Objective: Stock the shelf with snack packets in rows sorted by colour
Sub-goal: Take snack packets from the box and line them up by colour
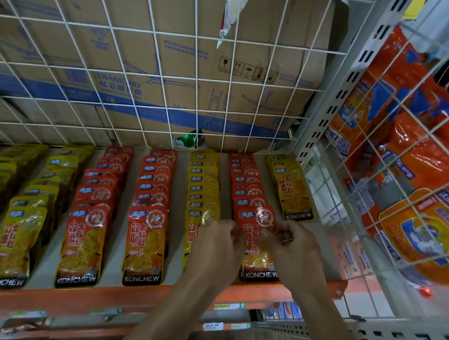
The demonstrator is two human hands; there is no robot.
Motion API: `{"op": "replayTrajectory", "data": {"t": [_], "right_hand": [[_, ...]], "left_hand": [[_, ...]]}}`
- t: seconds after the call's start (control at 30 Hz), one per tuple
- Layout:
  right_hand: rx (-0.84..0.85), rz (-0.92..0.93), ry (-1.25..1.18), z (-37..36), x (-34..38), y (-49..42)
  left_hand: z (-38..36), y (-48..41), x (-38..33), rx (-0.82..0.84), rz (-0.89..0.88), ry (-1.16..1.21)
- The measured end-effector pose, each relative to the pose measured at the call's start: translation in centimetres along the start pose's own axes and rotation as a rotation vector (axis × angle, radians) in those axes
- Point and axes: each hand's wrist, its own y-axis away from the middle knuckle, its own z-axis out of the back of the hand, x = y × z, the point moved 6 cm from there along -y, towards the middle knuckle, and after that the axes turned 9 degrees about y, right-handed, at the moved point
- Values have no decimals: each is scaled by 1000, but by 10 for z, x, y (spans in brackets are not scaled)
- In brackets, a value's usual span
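Observation:
Snack packets stand in rows on the shelf [119, 245]: yellow rows [22, 236] at the left, two red rows [89, 231] [147, 233] in the middle, then a yellow row [204, 184], a red row [246, 180] and a short yellow row [290, 192] at the right. My left hand [215, 251] and my right hand [294, 251] meet at the front red packet [258, 223] of the right red row. Curled fingers of each hand pinch one side edge of it. My left hand hides the front of the neighbouring yellow row.
A white wire grid [171, 66] backs the shelf, with a cardboard box [134, 90] behind it. A green packet [191, 140] lies behind the grid. Large orange packets [409, 156] hang behind a wire side panel on the right. An orange rail [112, 299] edges the shelf front.

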Motion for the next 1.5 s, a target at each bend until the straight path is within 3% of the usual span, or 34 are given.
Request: {"op": "replayTrajectory", "data": {"t": [0.3, 0.87, 1.5], "right_hand": [[-7, 9, -113, 3, -1, -3], [70, 64, 149, 5, 5, -3], [-67, -45, -81, 3, 5, -2]], "left_hand": [[-2, 0, 0, -45, 53, 121], [-1, -3, 2, -26, 34, -82], [2, -5, 6, -48, 81, 120]]}}
